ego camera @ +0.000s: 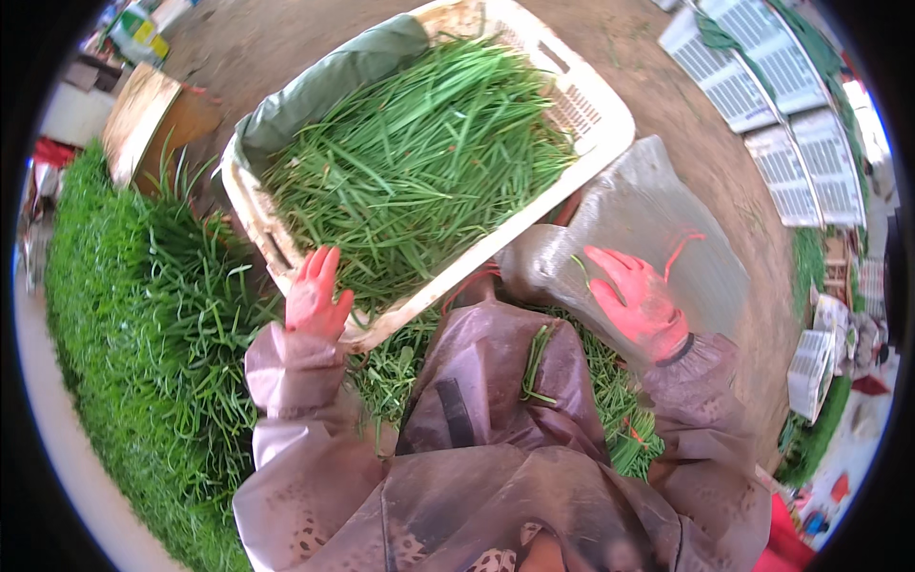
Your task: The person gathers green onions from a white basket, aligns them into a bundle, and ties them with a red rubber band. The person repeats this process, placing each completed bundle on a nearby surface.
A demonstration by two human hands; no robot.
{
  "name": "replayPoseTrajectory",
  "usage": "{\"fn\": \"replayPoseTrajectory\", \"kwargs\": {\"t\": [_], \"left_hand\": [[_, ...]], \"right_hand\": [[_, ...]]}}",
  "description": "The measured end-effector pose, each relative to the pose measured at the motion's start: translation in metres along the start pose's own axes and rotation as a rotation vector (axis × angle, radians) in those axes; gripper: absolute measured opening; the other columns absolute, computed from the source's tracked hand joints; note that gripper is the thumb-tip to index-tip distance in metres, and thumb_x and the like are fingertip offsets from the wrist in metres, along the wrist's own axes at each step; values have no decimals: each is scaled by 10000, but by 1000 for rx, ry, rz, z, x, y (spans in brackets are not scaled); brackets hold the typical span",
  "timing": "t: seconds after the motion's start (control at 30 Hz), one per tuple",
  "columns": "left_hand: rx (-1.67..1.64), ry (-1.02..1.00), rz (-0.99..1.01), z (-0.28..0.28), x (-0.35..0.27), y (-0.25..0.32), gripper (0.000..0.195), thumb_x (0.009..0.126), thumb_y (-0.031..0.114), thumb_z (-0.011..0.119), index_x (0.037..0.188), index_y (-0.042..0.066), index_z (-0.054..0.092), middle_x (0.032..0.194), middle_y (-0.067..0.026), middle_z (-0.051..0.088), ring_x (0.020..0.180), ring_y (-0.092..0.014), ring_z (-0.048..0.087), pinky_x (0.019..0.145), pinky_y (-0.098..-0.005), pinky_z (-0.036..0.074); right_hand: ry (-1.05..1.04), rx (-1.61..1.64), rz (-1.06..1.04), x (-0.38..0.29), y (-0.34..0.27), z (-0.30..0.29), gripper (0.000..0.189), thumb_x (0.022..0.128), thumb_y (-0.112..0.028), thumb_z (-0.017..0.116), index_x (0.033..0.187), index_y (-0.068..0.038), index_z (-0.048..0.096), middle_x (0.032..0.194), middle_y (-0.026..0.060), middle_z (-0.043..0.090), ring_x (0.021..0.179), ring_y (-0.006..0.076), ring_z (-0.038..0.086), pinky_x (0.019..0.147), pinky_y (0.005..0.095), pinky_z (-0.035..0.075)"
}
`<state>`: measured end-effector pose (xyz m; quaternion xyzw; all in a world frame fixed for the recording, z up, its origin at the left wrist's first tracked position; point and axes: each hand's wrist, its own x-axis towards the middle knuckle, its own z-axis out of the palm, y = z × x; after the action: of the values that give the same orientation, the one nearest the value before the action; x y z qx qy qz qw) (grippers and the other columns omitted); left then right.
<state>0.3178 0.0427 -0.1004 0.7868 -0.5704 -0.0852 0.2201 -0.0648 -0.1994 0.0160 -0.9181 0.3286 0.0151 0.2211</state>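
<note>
A cream plastic crate (604, 132) stands in front of me, filled with long, flat green leaves (422, 161) that look like chives. My left hand (317, 297), in a pink rubber glove, is at the crate's near left corner with its fingers extended and thumb apart. Whether it touches the rim, I cannot tell. My right hand (632, 300), gloved the same way, is spread above a grey plastic sheet (665, 207). One thin green leaf (580, 270) shows beside its thumb. A few cut leaves (536, 365) lie on my purple waterproof apron (493, 357).
A thick bank of green chives (143, 336) runs along my left. Loose leaves (393, 375) lie around my legs. Green cloth (336, 79) lines the crate's far left side. A wooden board (143, 121) stands at the upper left, and white slatted crates (772, 107) are stacked at the right.
</note>
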Motion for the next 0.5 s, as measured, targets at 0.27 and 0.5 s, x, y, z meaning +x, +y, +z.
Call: {"fn": "replayPoseTrajectory", "kwargs": {"t": [0.27, 0.5], "left_hand": [[-353, -63, -629, 46, 79, -56, 710, 770, 268, 749, 1381, 2, 503, 1391, -226, 518, 1299, -408, 476, 1069, -459, 415], [1259, -209, 510, 117, 142, -88, 1245, 593, 688, 672, 1588, 144, 155, 1644, -106, 185, 1525, -300, 141, 1230, -456, 124]], "right_hand": [[85, 95, -280, 103, -2, 68, 491, 884, -174, 610, 1346, -26, 537, 1295, 166, 586, 1238, 355, 521, 1062, 438, 433], [125, 56, -355, 137, 36, 82, 439, 861, -209, 674, 1246, -7, 607, 1226, 166, 637, 1181, 377, 570, 1025, 451, 465]]}}
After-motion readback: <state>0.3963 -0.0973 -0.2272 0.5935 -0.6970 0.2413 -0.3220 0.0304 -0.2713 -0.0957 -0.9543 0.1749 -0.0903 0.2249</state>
